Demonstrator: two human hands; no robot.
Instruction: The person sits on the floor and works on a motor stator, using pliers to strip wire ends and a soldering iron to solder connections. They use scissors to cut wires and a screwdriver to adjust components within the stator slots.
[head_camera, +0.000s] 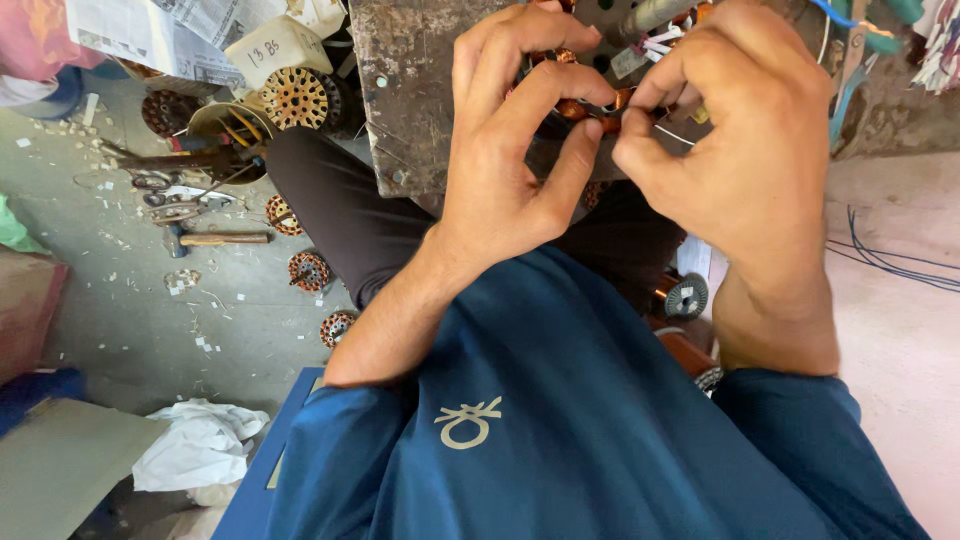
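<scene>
My left hand (515, 150) and my right hand (735, 140) meet over a copper-wound motor coil (585, 105) that rests on a worn metal plate (405, 90). The thumb and fingers of my left hand pinch the copper winding. My right hand's fingertips pinch thin wires and white sleeving (655, 48) at the same spot. Most of the coil is hidden under both hands. My blue shirt fills the lower frame.
On the concrete floor at left lie several copper-wound rotors (308, 270), a hammer (215, 239), scissors (165, 183), a tin with tools (225, 135) and paper scraps. A white cloth (200, 445) lies at lower left. Dark cables (890, 262) run across the floor at right.
</scene>
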